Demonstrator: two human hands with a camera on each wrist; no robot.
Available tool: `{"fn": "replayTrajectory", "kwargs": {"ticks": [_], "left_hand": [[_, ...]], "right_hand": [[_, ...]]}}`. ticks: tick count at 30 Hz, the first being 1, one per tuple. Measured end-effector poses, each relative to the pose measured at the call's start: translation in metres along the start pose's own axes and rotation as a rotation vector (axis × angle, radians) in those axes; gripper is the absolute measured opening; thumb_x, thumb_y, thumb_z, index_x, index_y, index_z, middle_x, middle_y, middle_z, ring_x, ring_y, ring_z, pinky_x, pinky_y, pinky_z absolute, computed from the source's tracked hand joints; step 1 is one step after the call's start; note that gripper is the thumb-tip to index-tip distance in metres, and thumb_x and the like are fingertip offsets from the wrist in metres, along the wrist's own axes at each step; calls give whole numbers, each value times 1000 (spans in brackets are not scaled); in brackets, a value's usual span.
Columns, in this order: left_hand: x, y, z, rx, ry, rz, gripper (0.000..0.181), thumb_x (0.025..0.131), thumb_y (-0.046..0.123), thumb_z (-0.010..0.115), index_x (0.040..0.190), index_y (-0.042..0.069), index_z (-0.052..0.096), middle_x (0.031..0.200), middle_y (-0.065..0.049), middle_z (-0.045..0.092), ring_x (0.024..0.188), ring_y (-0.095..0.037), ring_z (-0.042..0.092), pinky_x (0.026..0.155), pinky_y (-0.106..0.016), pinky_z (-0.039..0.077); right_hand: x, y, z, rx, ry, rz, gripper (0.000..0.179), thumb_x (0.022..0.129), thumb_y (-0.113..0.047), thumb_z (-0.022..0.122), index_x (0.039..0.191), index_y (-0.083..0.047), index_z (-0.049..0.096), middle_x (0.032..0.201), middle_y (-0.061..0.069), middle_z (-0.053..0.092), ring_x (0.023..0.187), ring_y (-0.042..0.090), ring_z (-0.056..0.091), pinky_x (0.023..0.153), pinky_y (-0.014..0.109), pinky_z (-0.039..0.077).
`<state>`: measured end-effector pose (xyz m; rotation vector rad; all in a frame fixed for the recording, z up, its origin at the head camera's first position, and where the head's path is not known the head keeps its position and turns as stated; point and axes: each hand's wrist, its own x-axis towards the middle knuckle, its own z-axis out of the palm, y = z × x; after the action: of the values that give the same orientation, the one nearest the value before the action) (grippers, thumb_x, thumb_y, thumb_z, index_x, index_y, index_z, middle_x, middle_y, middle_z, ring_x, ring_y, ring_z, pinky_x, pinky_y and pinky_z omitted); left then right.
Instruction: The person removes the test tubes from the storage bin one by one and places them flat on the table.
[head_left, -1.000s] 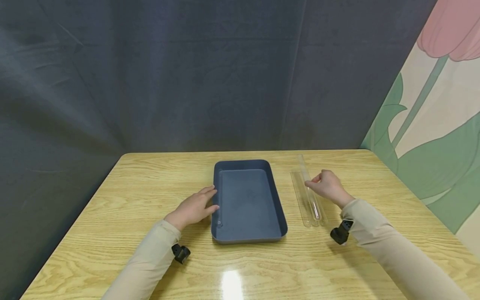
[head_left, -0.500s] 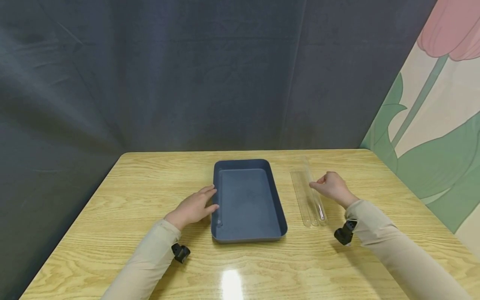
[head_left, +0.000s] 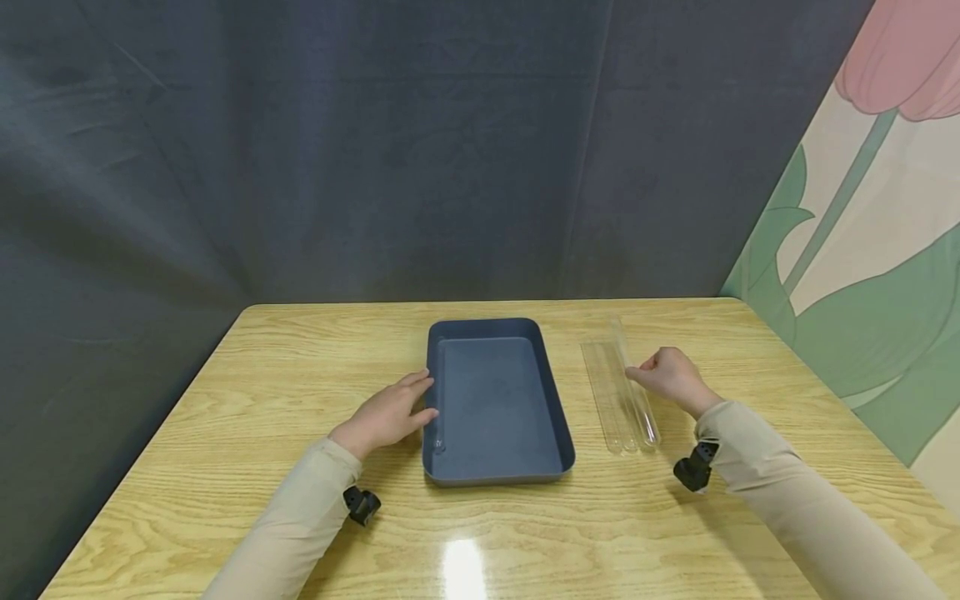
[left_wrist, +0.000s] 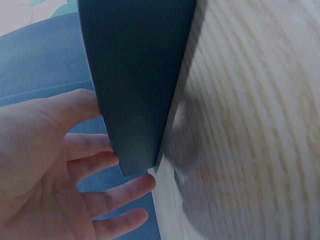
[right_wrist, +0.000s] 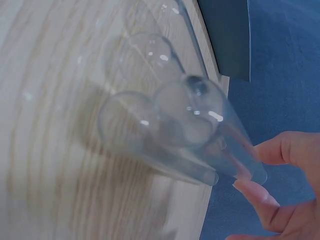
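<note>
My right hand (head_left: 671, 377) pinches a clear test tube (head_left: 647, 421) between thumb and fingertips near its far half. In the right wrist view the held test tube (right_wrist: 187, 112) is raised over another clear test tube (right_wrist: 125, 122) on the table, its rounded end towards the camera. More test tubes (head_left: 603, 392) lie side by side to its left. My left hand (head_left: 386, 414) rests at the left rim of a dark blue rectangular tray (head_left: 562, 429), fingers loosely spread, the thumb over the rim. Inside the tray, along its left wall, lies one test tube (head_left: 440, 433).
The light wood-grain table (head_left: 300, 358) ends at a dark curtain (head_left: 412, 167) behind it. At the right stands a wall panel (head_left: 885, 275) painted with a pink tulip. A black wrist camera (head_left: 693, 468) hangs under the right sleeve.
My right hand has shifted slightly to the right with the pinched test tube, which moved from over the middle of the row to its right side. The left hand and tray have stayed put.
</note>
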<state>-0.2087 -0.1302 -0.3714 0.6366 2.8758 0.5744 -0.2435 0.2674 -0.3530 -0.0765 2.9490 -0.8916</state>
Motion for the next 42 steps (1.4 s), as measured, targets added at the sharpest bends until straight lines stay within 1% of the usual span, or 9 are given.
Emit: {"fn": "replayTrajectory", "kwargs": {"ticks": [8,12,18,24,34,38,40,42], "left_hand": [[0,0,1,-1,4,-6,57,95,24,58,139,-6,39,148,-20,31,133,-34,35,106,-45,34],[0,-1,1,-2,2,-8,57,95,25,58,139,-5,39,149,-19,30,133,-34,34,106,-45,34],[-1,0,0,-6,-1,-11,58,95,26,58,140,-5,39,149,-19,30,133,-34,34,106,-45,33],[-1,1,0,-5,-4,-12,57,95,25,57,140,-5,39,149,-19,29,133,-34,34,106,-46,33],[-1,1,0,-8,0,-15,57,95,24,57,139,-6,39,149,-19,30,134,-34,33,107,-45,33],[0,1,0,-9,0,-11,57,95,24,57,139,-6,39,149,-19,30,133,-34,34,106,-46,33],[0,1,0,-8,-1,-10,57,95,24,57,140,-6,39,149,-19,30,133,-34,34,106,-46,33],[0,1,0,-6,-2,-10,57,95,24,57,140,-6,39,149,-19,30,134,-34,33,107,-46,33]], "right_hand": [[-1,3,-1,-2,-5,52,44,87,-22,59,48,-15,41,44,-9,29,42,6,24,43,22,24],[-1,6,-2,-7,1,56,42,87,-23,59,49,-15,43,45,-8,30,43,7,26,44,23,25],[-1,9,-3,-4,-7,61,46,87,-23,59,47,-16,39,44,-9,28,42,6,24,43,22,24],[-1,11,-3,-2,-11,64,47,88,-24,59,46,-17,39,43,-9,28,42,6,24,43,22,23],[0,18,-2,-2,-46,111,45,88,-26,56,48,-17,39,45,-8,29,43,7,24,44,22,24],[1,22,-1,-17,-51,115,43,88,-27,56,48,-17,40,46,-8,31,44,9,27,48,26,27],[1,23,-1,-25,-50,115,42,87,-27,56,49,-17,41,46,-8,32,46,10,30,56,33,33],[1,24,0,-29,-49,115,41,87,-27,56,49,-17,42,47,-7,33,48,12,32,65,41,34]]}}
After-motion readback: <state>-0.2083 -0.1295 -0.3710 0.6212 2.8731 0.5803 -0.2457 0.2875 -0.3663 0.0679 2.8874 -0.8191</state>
